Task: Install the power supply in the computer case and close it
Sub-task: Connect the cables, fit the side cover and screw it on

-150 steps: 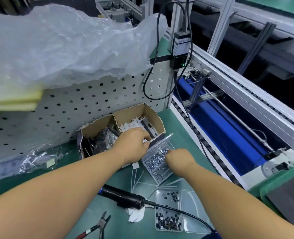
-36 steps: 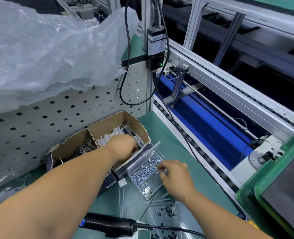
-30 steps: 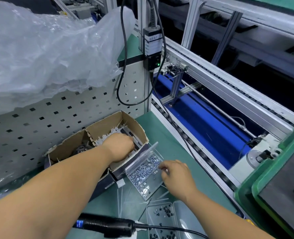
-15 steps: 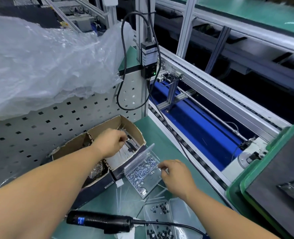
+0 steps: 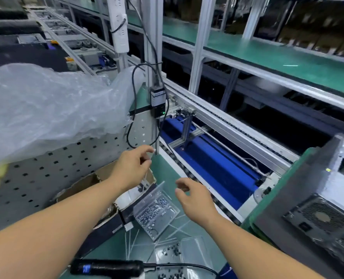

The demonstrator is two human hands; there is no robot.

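Head view: the green surface [image 5: 163,174] carries a cardboard box [image 5: 106,190], a clear screw box [image 5: 157,212] and a black electric screwdriver [image 5: 106,267] at its near edge. The left hand [image 5: 132,170] pinches white cable ties [image 5: 146,178]; the right hand [image 5: 195,200] hovers, fingers loosely curled, holding nothing. The computer case [image 5: 316,200] stands at the right edge beside the blue conveyor [image 5: 207,158].

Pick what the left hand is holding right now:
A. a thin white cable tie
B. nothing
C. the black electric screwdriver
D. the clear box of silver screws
A: the left hand pinches a thin white cable tie above the cardboard box; the black electric screwdriver lies on the bench.
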